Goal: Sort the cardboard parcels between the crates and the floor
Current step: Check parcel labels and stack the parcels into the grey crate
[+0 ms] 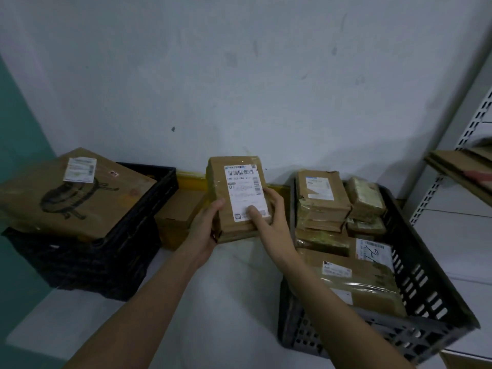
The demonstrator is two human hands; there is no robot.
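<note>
A small taped cardboard parcel with a white barcode label is held up between the two crates, label facing me. My left hand grips its lower left edge and my right hand holds its lower right, thumb on the label. A grey crate on the right is packed with several brown parcels. A black crate on the left carries a large printed box on top. Another box stands on the floor between the crates, behind the held parcel.
A pale wall rises close behind everything, with a yellow strip at its foot. A metal shelf rack with flat cardboard stands at the right edge. Pale floor runs between the crates under my arms.
</note>
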